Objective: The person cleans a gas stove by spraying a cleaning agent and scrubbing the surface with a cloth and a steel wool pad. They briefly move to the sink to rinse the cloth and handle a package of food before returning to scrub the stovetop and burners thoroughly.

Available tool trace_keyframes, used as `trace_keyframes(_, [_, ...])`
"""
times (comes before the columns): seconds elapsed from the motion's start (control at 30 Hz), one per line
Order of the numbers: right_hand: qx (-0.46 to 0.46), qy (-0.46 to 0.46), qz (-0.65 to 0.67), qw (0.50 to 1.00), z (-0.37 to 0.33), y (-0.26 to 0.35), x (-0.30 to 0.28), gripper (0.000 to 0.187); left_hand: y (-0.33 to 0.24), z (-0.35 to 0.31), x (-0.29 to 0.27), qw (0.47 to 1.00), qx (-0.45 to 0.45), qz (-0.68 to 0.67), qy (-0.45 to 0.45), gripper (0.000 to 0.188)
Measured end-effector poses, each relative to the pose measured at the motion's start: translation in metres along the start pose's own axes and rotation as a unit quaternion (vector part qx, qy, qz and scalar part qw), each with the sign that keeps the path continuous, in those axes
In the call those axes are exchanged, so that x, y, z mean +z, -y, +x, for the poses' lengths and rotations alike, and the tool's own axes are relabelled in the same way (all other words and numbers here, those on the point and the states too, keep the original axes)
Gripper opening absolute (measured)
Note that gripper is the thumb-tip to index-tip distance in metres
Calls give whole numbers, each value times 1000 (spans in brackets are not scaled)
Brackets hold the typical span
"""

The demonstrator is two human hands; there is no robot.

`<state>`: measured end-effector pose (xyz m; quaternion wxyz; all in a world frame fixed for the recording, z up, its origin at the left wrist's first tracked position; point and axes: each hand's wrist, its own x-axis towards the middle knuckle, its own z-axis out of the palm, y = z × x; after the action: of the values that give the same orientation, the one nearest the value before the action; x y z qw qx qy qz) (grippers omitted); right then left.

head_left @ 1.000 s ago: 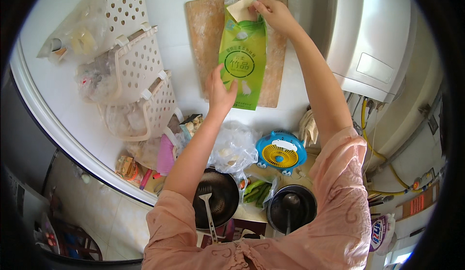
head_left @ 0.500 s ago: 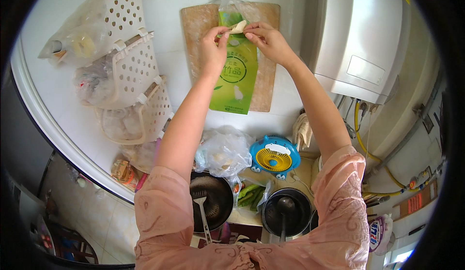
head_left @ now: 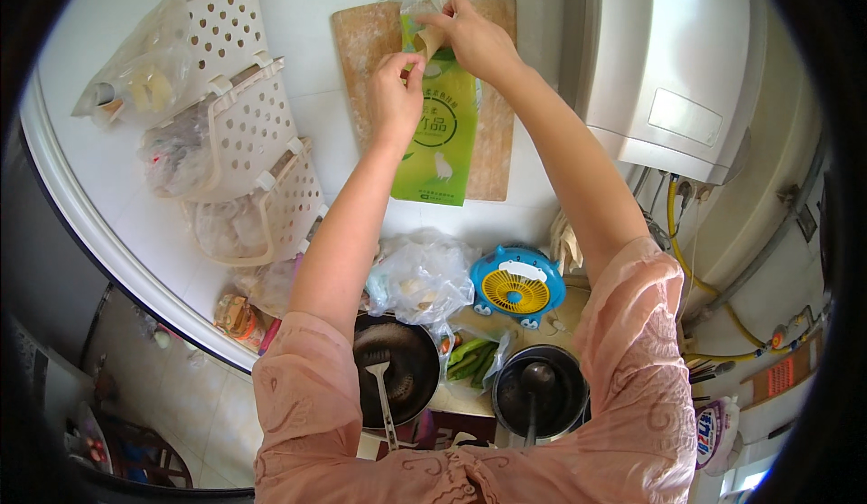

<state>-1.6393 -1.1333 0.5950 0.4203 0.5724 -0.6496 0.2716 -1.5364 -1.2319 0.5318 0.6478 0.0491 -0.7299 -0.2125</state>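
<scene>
Green pouch [head_left: 441, 134] hangs flat against the white tiled wall, in front of a wooden cutting board [head_left: 492, 98] that hangs there too, well above the back edge of the worktop [head_left: 578, 310]. Your left hand [head_left: 395, 98] is raised to the pouch's upper left part, with its fingers [head_left: 408, 69] pressed together in a pinch on the top edge. Your right hand [head_left: 474, 39] is just beside it at the very top of the pouch, fingers curled and pinching the clear plastic bit there (whether that is a hook or a strip, you cannot tell from this view). The two hands are close, almost touching.

To the left of the board, white perforated baskets [head_left: 248, 134] are fixed to the wall in a tilted stack, with clear bags stuffed in them. To the right hangs a white water heater [head_left: 686, 70].

Down on the worktop, near its back edge, a crumpled clear bag [head_left: 420, 274] lies just beside a blue fan with a yellow grille [head_left: 517, 285]. Nearer to you sit a dark wok with a spatula [head_left: 397, 368], a bag of green beans [head_left: 474, 358] between the pans, and a dark pot with a ladle [head_left: 537, 394].
</scene>
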Motion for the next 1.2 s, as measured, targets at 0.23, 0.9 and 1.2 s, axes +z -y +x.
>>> trace_keyframes(0.23, [0,-21,93,995,1,-11,8,9,-4,6,-1,1000,-19,-2,16,13])
trace_keyframes(0.9, [67,-106,303,945,-37,5,-22,11,18,25,15,996,-50,6,71,19])
trace_keyframes(1.2, [-4,-115,236,965,-62,-2,-9,19,-20,17,5,987,159,-4,1,15])
